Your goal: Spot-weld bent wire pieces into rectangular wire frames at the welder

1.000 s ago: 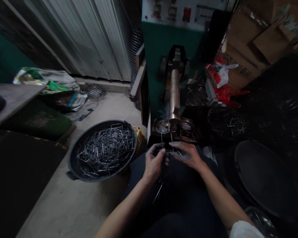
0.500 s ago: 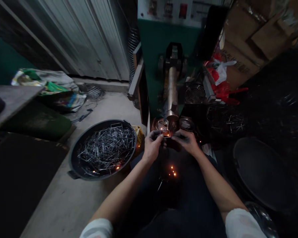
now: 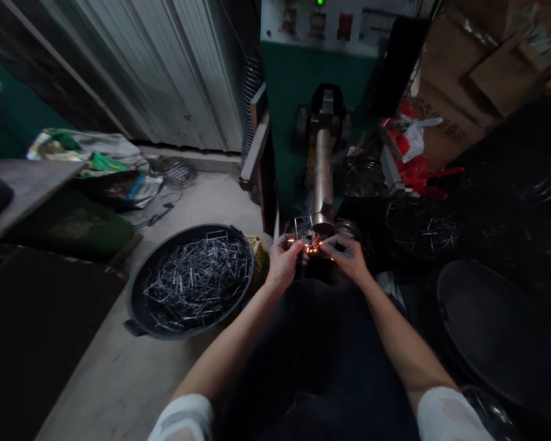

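Note:
My left hand (image 3: 283,262) is closed, its thumb and fingers pinching a thin bent metal wire piece (image 3: 303,219) just below the arm of a green spot welder (image 3: 284,79). Close by on the right, my right hand (image 3: 348,257) pinches the other side of the same work; its fingertips are partly lost in the glare. Orange sparks (image 3: 313,246) glow between the two hands. Above them, a thick metal cylinder (image 3: 322,171) juts from the machine. The exact contact between wire and electrode is too small to make out.
Left of my knees stands a black tub (image 3: 135,306) heaped with bent wire pieces (image 3: 197,278), against a yellow crate (image 3: 256,250). A large round dark lid or pan (image 3: 491,324) lies at right. Cardboard boxes (image 3: 445,116) and red plastic bags (image 3: 416,171) sit behind.
Fresh sparks have flared between my hands, while those over my lap and the tub have gone. A green light shows on the machine's panel. Both hands stay closed at the electrode.

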`<action>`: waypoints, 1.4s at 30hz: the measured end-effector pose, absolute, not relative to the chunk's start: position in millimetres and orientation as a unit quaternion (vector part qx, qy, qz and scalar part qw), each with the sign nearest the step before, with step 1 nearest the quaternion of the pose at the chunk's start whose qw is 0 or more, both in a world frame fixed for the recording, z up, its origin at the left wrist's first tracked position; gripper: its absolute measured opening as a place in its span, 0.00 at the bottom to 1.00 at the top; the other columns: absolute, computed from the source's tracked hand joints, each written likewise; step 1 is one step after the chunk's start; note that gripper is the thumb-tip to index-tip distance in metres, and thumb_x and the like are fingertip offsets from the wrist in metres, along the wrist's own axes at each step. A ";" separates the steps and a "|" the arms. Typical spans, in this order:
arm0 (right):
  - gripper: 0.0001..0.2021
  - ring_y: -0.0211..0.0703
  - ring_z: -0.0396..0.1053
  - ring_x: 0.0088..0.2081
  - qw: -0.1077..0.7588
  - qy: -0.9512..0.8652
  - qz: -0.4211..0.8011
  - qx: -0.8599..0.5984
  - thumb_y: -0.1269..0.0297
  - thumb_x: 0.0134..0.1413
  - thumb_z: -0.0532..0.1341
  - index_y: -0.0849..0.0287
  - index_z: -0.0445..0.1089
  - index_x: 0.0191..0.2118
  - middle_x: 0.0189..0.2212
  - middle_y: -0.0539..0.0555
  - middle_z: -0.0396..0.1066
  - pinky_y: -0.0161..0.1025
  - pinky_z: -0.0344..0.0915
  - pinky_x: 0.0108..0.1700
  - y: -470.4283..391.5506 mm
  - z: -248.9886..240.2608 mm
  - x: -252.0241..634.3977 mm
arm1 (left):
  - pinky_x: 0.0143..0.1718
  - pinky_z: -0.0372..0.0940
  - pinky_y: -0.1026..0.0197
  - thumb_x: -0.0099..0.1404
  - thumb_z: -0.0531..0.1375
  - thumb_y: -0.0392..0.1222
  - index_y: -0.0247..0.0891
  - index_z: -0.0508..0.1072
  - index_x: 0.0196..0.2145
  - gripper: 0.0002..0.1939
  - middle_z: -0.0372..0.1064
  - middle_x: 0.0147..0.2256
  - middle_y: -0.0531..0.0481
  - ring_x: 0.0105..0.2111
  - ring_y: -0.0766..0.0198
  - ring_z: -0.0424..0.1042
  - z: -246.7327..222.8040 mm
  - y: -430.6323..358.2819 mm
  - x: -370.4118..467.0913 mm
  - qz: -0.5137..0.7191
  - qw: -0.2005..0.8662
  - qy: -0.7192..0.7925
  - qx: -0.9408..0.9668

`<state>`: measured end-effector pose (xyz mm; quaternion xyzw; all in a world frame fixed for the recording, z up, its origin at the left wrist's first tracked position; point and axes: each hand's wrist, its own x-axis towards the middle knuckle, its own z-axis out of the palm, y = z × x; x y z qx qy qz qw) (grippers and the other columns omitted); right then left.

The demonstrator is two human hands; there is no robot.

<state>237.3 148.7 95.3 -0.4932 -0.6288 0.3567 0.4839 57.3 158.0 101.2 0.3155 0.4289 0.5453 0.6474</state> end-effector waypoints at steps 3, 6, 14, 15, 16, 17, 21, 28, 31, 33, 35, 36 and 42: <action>0.14 0.46 0.74 0.37 0.486 -0.609 0.377 -0.500 0.52 0.55 0.68 0.59 0.77 0.38 0.33 0.53 0.77 0.40 0.70 0.42 142.7 97.0 240.6 | 0.17 0.62 0.68 0.49 0.71 0.48 0.34 0.69 0.39 0.24 0.71 0.24 0.53 0.17 0.69 0.68 103.3 157.7 58.2 0.546 0.652 0.425 0.310; 0.15 0.48 0.75 0.43 0.491 -0.603 0.380 -0.501 0.53 0.54 0.70 0.59 0.76 0.41 0.39 0.55 0.77 0.42 0.71 0.48 126.1 95.7 252.5 | 0.17 0.62 0.68 0.50 0.70 0.47 0.35 0.68 0.39 0.23 0.71 0.24 0.53 0.18 0.69 0.68 104.6 150.7 56.0 0.552 0.645 0.426 0.312; 0.15 0.44 0.78 0.38 0.476 -0.500 0.421 -0.588 0.54 0.54 0.70 0.57 0.76 0.43 0.39 0.56 0.79 0.41 0.73 0.44 54.4 65.5 307.4 | 0.19 0.62 0.69 0.50 0.69 0.41 0.36 0.68 0.38 0.19 0.69 0.23 0.56 0.18 0.69 0.68 66.9 125.1 -42.3 0.607 0.545 0.526 0.240; 0.16 0.43 0.78 0.37 0.482 -0.479 0.422 -0.600 0.55 0.53 0.71 0.57 0.75 0.44 0.39 0.56 0.79 0.40 0.74 0.42 47.6 61.8 312.0 | 0.21 0.62 0.69 0.51 0.69 0.39 0.36 0.67 0.37 0.18 0.68 0.23 0.57 0.18 0.70 0.68 57.2 124.8 -63.0 0.621 0.513 0.554 0.209; 0.17 0.43 0.77 0.35 0.487 -0.459 0.424 -0.610 0.55 0.52 0.71 0.57 0.75 0.45 0.38 0.55 0.79 0.39 0.74 0.40 42.1 58.6 315.5 | 0.23 0.63 0.69 0.52 0.68 0.38 0.36 0.66 0.36 0.16 0.69 0.24 0.56 0.20 0.70 0.69 47.6 124.2 -82.3 0.631 0.484 0.579 0.179; 0.18 0.42 0.77 0.33 0.492 -0.442 0.426 -0.618 0.55 0.51 0.72 0.57 0.75 0.45 0.36 0.55 0.79 0.38 0.74 0.38 38.0 55.9 317.7 | 0.27 0.66 0.68 0.55 0.67 0.39 0.36 0.66 0.36 0.15 0.70 0.27 0.53 0.24 0.69 0.72 39.0 122.8 -98.6 0.628 0.462 0.606 0.158; 0.19 0.39 0.75 0.28 0.501 -0.414 0.428 -0.628 0.56 0.49 0.72 0.59 0.74 0.45 0.32 0.53 0.78 0.36 0.72 0.32 33.5 48.8 317.6 | 0.42 0.70 0.56 0.59 0.67 0.48 0.38 0.70 0.43 0.18 0.73 0.42 0.45 0.41 0.58 0.75 26.9 99.0 -108.9 0.538 0.376 0.687 0.312; 0.17 0.37 0.73 0.26 0.485 -0.450 0.428 -0.616 0.55 0.52 0.69 0.60 0.73 0.45 0.31 0.53 0.78 0.34 0.70 0.31 39.1 45.1 308.9 | 0.47 0.62 0.45 0.64 0.63 0.47 0.36 0.76 0.32 0.11 0.70 0.42 0.37 0.49 0.44 0.65 56.4 21.7 22.7 0.036 0.164 0.459 0.873; 0.17 0.37 0.72 0.26 0.480 -0.464 0.424 -0.612 0.55 0.52 0.69 0.60 0.73 0.44 0.31 0.52 0.77 0.35 0.70 0.31 37.4 45.9 307.9 | 0.44 0.61 0.46 0.67 0.56 0.35 0.33 0.75 0.36 0.08 0.69 0.42 0.35 0.46 0.46 0.65 53.9 9.4 50.0 -0.040 0.111 0.429 0.895; 0.17 0.37 0.72 0.26 0.479 -0.470 0.420 -0.611 0.55 0.53 0.69 0.60 0.72 0.43 0.31 0.52 0.77 0.35 0.70 0.32 35.8 46.5 309.0 | 0.43 0.60 0.47 0.67 0.52 0.30 0.33 0.75 0.36 0.11 0.69 0.40 0.36 0.45 0.47 0.66 52.2 10.3 52.7 -0.059 0.102 0.442 0.889; 0.17 0.37 0.71 0.25 0.479 -0.473 0.420 -0.609 0.54 0.53 0.68 0.60 0.71 0.44 0.29 0.52 0.77 0.35 0.68 0.30 34.4 46.9 310.9 | 0.41 0.61 0.49 0.67 0.52 0.30 0.34 0.74 0.36 0.11 0.69 0.39 0.37 0.45 0.47 0.66 55.6 16.0 49.3 -0.065 0.107 0.450 0.884; 0.18 0.37 0.70 0.24 0.478 -0.476 0.417 -0.609 0.54 0.54 0.68 0.59 0.70 0.45 0.28 0.51 0.76 0.34 0.67 0.29 33.6 46.9 311.7 | 0.39 0.61 0.51 0.67 0.52 0.30 0.34 0.73 0.37 0.10 0.69 0.39 0.37 0.45 0.47 0.67 59.5 20.2 46.6 -0.060 0.110 0.457 0.881; 0.16 0.38 0.67 0.20 0.466 -0.531 0.344 -0.619 0.57 0.58 0.66 0.56 0.68 0.49 0.22 0.45 0.70 0.33 0.63 0.24 28.6 50.0 298.9 | 0.30 0.57 0.58 0.74 0.49 0.43 0.39 0.68 0.44 0.10 0.73 0.34 0.43 0.32 0.53 0.72 84.4 56.3 26.4 0.026 0.142 0.599 0.788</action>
